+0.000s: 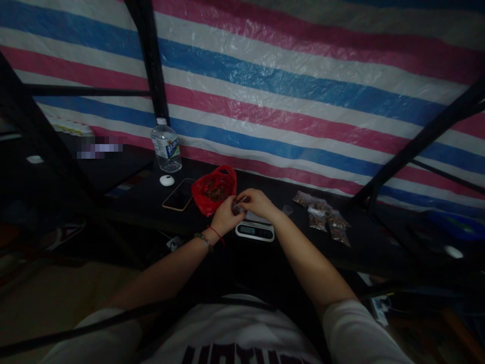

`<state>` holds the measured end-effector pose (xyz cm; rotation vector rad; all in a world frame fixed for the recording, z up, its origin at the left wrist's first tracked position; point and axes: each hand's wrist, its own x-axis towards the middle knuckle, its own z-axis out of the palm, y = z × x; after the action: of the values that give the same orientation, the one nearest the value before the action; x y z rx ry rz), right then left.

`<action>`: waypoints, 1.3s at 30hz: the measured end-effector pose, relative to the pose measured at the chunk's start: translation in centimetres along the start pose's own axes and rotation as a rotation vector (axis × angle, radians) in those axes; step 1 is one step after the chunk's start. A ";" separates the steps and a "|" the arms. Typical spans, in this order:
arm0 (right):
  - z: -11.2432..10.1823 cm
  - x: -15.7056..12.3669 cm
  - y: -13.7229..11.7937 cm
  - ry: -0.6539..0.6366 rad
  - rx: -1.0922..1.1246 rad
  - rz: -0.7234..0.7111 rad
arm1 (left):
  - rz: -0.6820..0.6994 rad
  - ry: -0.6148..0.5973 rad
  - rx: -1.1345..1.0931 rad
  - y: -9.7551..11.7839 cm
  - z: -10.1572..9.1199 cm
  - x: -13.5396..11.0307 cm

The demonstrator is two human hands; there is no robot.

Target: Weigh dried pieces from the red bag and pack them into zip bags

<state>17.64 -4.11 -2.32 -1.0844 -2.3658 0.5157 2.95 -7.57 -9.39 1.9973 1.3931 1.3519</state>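
My left hand, with a beaded bracelet and a red string at the wrist, is closed on a small clear plastic bag with dark contents. The fingers of my right hand pinch the same bag from the other side; its opening is partly hidden. Both hands are over the rear left part of a white digital scale, whose display faces me, too dim to read. Just left of the hands sits an open red plastic bag holding brown pieces.
Several small filled clear bags lie to the right on the black table. A small clear piece of plastic is beside the scale. Leftward are a phone, a white mouse and a water bottle. Black metal posts flank the striped sheet.
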 end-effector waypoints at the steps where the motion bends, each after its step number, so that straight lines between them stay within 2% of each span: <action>1: -0.3 0.0 -0.2 -0.023 -0.005 0.005 | -0.007 0.001 0.000 -0.1 0.0 0.0; 5: -1.2 0.0 -0.7 -0.098 0.019 0.005 | -0.002 -0.006 0.007 0.0 0.0 0.0; 8: -2.0 0.1 -0.1 -0.041 0.023 0.054 | 0.005 -0.018 0.032 0.2 -0.2 0.1; 12: -3.4 -0.2 2.5 0.031 -0.176 0.198 | -0.013 -0.035 0.059 0.2 -0.3 0.1; 14: -3.8 -0.6 4.0 -0.019 -0.277 0.248 | -0.022 -0.034 0.063 0.2 -0.2 0.1; 17: -3.6 -1.1 5.4 -0.140 -0.279 0.292 | -0.025 -0.031 0.074 0.2 -0.1 0.1; 19: -3.0 -1.2 5.7 -0.173 -0.247 0.279 | -0.020 -0.032 0.079 0.1 -0.1 0.1; 25: -1.7 -1.0 5.7 -0.161 -0.271 0.192 | -0.004 -0.035 0.075 0.1 -0.1 0.1; 30: -2.1 -1.0 5.9 -0.172 -0.321 0.192 | -0.009 -0.042 0.076 0.2 -0.2 0.1; 36: -2.4 -0.7 5.8 -0.257 -0.412 0.184 | -0.003 -0.044 0.072 0.0 -0.1 0.1; 39: -2.5 -0.5 5.3 -0.246 -0.431 0.177 | -0.012 -0.041 0.076 -0.1 0.0 0.1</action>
<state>22.47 -0.89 -3.15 -1.5047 -2.6872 0.2069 2.90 -7.47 -9.39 2.0500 1.4558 1.2630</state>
